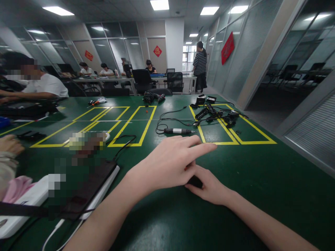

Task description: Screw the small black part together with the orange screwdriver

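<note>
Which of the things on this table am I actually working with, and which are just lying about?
In use:
- dark object, mostly hidden, in the right hand, with the left hand over it

Apparently just lying about:
- pen-shaped tool, near but untouched
- jumbled black parts
- power drill
- pink cloth

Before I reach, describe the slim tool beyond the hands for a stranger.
On the green table, just beyond the left hand, the tool lies between yellow outlines. It is slim and black with a silver middle, unlike the black clutter to its right.
</note>
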Motion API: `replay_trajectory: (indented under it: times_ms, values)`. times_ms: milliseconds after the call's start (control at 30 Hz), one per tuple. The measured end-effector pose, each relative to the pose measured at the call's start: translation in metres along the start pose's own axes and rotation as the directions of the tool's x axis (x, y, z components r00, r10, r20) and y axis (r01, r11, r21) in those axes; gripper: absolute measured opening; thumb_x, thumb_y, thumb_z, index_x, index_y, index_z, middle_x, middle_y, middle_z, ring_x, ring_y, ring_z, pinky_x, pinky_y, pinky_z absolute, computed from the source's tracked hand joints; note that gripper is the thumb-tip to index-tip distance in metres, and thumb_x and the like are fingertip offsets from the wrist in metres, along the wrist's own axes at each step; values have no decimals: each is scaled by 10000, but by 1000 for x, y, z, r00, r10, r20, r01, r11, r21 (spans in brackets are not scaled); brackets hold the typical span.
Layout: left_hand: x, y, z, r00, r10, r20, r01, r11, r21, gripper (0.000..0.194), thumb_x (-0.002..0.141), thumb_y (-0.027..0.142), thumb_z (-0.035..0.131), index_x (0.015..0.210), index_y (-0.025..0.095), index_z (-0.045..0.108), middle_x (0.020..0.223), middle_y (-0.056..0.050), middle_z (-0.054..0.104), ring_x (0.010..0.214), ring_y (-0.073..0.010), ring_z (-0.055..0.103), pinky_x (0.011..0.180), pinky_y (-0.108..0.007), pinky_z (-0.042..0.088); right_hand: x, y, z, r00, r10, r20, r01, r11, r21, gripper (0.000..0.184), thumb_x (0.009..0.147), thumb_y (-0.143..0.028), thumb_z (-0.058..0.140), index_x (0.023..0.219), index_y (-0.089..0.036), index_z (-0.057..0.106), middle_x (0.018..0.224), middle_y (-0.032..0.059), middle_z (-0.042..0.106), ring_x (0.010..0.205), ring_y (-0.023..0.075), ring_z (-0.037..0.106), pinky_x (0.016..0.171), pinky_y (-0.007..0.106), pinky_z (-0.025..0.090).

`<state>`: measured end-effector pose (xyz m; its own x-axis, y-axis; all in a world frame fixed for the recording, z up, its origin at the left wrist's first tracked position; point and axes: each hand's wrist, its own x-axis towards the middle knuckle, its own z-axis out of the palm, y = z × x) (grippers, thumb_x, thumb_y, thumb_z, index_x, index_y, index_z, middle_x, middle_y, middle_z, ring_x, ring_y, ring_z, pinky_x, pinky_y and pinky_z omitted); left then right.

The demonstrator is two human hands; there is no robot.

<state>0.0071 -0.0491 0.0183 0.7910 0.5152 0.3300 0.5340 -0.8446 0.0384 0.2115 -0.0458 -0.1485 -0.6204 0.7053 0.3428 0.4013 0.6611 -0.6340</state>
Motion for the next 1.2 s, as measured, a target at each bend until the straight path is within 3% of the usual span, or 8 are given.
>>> replay_trajectory:
  times_ms: [100,233,367,567,633,733,867,1200]
  values:
    - [0,0,0,1000,-18,3,18,1000,5,507,962,144,483,1457,245,530,1093,-32,684,900,-181,657,739,-310,485,0,-1,0,1000,-3,4,3,1000,-14,340,916,-202,688,1243,-218,598,1171,89,725,1045,276,677,880,427,550]
    - [0,0,0,1000,13,-6,-13,1000,-11,524,903,120,520,1413,235,567,1159,-46,676,1016,-200,655,833,-331,503,1,-1,-1,1000,-11,-5,11,1000,-4,320,919,-208,688,1226,-221,597,1170,88,722,1045,272,674,877,424,553]
    - [0,0,-1,1000,-16,5,16,1000,6,525,939,115,476,1444,241,544,1091,-34,684,911,-179,654,760,-311,496,1,-2,-2,1000,-9,0,9,1000,-13,335,921,-217,684,1244,-217,597,1152,92,727,1026,275,677,875,432,557]
    - [-1,0,-1,1000,2,6,-2,1000,12,523,929,105,478,1430,234,556,1069,-37,683,935,-178,662,789,-302,511,0,-1,-1,1000,-8,-7,8,1000,-12,324,923,-227,676,1237,-225,598,1165,91,727,1035,274,675,877,425,560]
    - [0,-1,-1,1000,-12,9,12,1000,19,507,949,123,472,1437,237,550,1040,-29,683,872,-167,658,734,-288,501,0,0,-1,1000,3,-4,-3,1000,-24,286,924,-234,677,1201,-221,608,1125,87,731,1008,271,678,861,420,560]
    - [0,-1,-1,1000,3,-1,-3,1000,-3,491,918,142,524,1399,223,581,1084,-38,684,935,-183,661,790,-305,509,0,0,0,1000,-5,-18,5,1000,-19,219,928,-239,674,1138,-225,616,1091,75,730,994,266,682,839,405,559]
    - [0,-1,0,1000,-3,-10,3,1000,18,495,947,113,479,1418,237,565,1105,-31,684,955,-184,657,799,-318,506,0,-1,0,1000,-9,-6,8,1000,-20,309,924,-224,673,1224,-222,601,1146,89,731,1035,276,681,870,422,559]
    - [0,0,-1,1000,-20,0,20,1000,9,480,948,131,474,1407,230,575,1061,-41,685,897,-181,658,767,-305,507,1,-1,-2,1000,-26,-10,26,1000,-9,318,932,-227,673,1240,-229,597,1160,91,734,1042,275,686,880,428,563]
